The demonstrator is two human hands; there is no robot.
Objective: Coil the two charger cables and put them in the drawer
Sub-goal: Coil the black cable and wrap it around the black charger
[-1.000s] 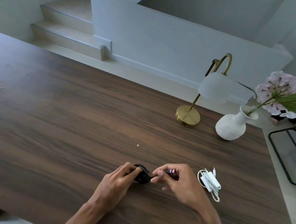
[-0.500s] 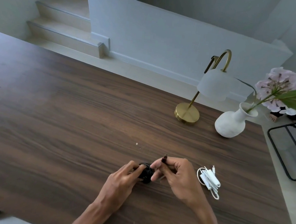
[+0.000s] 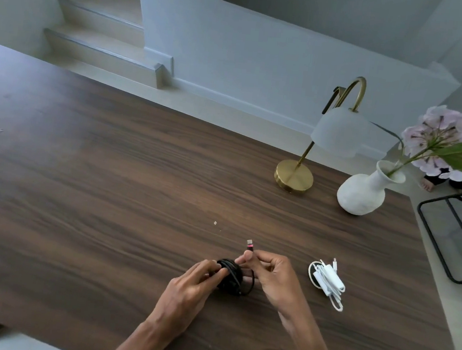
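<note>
The left hand [image 3: 198, 281] is pinching the coiled black cable [image 3: 232, 277] between curled fingertips and thumb near the table's [image 3: 108, 190] near edge, while the right hand [image 3: 270, 276] is gripping its plug end [image 3: 249, 245] in bent fingers. Over the last 1 second the plug has been swinging from level to pointing away, so the last loose loop is probably being wound on. The white cable [image 3: 327, 282], already bundled, is lying towards the right edge. No drawer is showing.

One black coiled cable [image 3: 233, 276], one white bundled cable [image 3: 327, 280], one brass table lamp [image 3: 293, 177], one white ceramic vase [image 3: 362, 193], one pink flower [image 3: 439, 134].
</note>
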